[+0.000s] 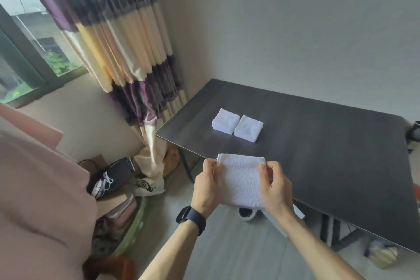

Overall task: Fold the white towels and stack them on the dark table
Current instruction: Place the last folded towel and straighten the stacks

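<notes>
Over the dark table edge, left hand and right hand pinch the white towel by its far corners; folded towels lie beyond.

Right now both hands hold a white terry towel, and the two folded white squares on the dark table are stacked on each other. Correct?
Not stacked: head view shows the two folded white squares side by side on the dark table. Left hand and right hand hold the white terry towel.
</notes>
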{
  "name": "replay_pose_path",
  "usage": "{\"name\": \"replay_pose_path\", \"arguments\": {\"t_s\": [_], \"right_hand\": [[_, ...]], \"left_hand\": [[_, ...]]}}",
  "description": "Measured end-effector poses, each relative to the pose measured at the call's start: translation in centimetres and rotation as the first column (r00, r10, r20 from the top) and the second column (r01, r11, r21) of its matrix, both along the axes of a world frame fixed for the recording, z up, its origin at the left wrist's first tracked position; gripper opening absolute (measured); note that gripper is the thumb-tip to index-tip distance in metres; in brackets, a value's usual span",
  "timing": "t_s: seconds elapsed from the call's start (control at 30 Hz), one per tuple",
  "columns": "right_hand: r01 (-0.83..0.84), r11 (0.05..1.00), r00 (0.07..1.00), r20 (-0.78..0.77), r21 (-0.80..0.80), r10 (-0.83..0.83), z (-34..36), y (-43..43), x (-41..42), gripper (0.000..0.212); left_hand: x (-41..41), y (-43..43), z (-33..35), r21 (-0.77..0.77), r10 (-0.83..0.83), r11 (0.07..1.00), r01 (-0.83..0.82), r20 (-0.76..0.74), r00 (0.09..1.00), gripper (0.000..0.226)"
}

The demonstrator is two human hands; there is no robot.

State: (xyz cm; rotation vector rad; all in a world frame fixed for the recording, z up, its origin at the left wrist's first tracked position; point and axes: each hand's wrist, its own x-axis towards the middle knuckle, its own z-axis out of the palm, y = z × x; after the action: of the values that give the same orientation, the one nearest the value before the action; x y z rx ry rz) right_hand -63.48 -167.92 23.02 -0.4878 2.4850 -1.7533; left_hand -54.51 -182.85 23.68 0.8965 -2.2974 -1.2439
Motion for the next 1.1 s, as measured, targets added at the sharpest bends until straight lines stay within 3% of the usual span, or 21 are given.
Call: {"name": "replay_pose_path", "arguments": {"t_s": [0.23,0.5,0.63,1.1], "right_hand": [[0.094,0.995,0.988,0.122,0.035,-0.098,-3.5,-8.6,-9.9,0.020],[0.035,0.989,0.960,0.269,0.142,-0.072,-8.1,-18.4,-23.0,0.018],[-0.012,0.975,0.955,0.293,0.222,-0.055,-10.2,-22.6,-28.4,0.023],[0.051,0.835,0.904,0.330,0.549,-0.272,-18.8,-33.7,-38.0,0.025]], "left_hand": [[-11.4,-9.5,-2.5,0.046,-0.157,0.987,0.152,0.160,0.975,0.008],[-24.6,-19.2,-6.9,0.100,-0.109,0.991,0.085,0.266,0.958,0.021],[-30.1,-23.3,-9.6,0.041,-0.101,0.995,0.093,0.311,0.945,0.012],[-42.8,-34.9,-18.8,0.167,-0.261,0.964,0.207,0.434,0.862,0.014]]}}
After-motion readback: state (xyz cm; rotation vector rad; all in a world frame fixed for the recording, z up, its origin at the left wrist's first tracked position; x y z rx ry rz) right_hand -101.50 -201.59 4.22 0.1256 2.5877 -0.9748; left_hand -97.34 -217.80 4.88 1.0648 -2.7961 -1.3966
